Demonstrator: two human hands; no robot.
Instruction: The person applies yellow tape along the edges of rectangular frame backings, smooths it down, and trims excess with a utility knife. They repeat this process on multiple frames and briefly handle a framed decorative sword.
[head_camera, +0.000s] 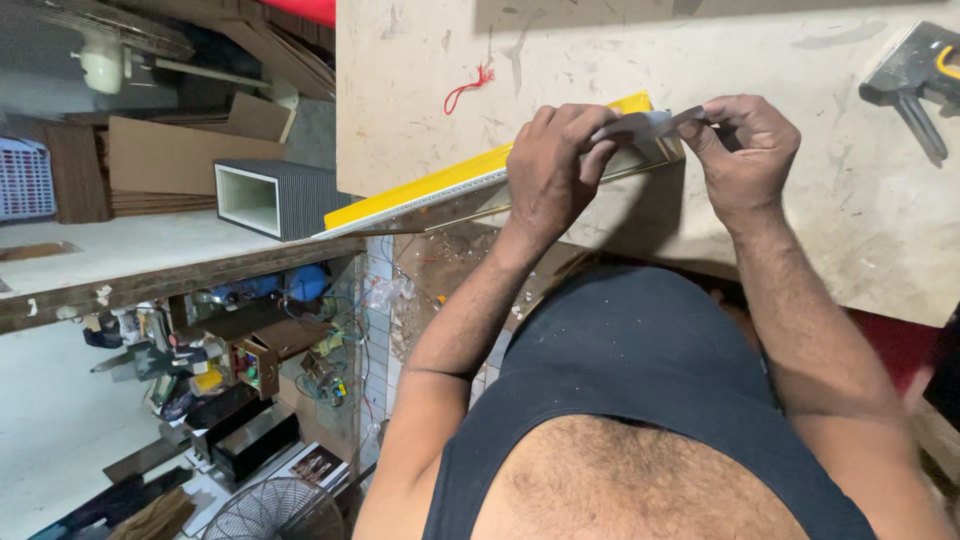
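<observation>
On the workbench (800, 230); both hands (645, 160) pinch grey strip (645, 123); over yellow moulding (440, 188)

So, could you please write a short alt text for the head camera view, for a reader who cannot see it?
A person's left hand and right hand pinch a grey strip over the end of a long yellow frame moulding on a scuffed pale worktable. A black staple gun lies at the table's far right.

The strip (430, 195) looks like glossy yellow plastic with a dull metallic edge. The tape (645, 123) at 12 o'clock is matt grey. The table (800, 200) is rough, stained board; the stapler (915, 75) at 2 o'clock, dark metal.
</observation>
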